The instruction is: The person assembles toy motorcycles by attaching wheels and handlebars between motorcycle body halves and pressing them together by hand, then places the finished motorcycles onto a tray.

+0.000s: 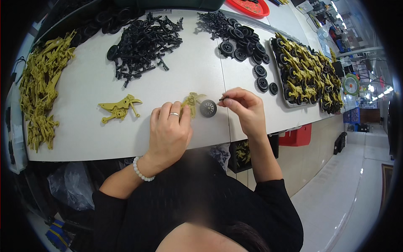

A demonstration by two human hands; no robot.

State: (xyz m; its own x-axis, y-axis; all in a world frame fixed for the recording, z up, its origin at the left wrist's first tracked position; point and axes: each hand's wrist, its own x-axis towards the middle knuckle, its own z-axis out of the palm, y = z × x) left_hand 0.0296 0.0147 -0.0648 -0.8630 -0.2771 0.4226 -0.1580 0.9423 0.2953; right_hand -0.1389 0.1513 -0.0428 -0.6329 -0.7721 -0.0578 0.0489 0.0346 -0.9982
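My left hand [169, 132] pins the light, stiff olive plastic frame [192, 102] on the surface [84, 126] beside the black wheel [208, 108]; right hand [244, 108] pinches a thin, easily dropped black pin [223, 98] at its end.

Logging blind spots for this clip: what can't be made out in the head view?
- Olive toy frame: mostly hidden under the left hand.
- Small dark pin: pinched in the right hand, too small to identify.
- Red tray: cut off by the top edge.
- Bins under the table: shadowed and hidden by the tabletop.
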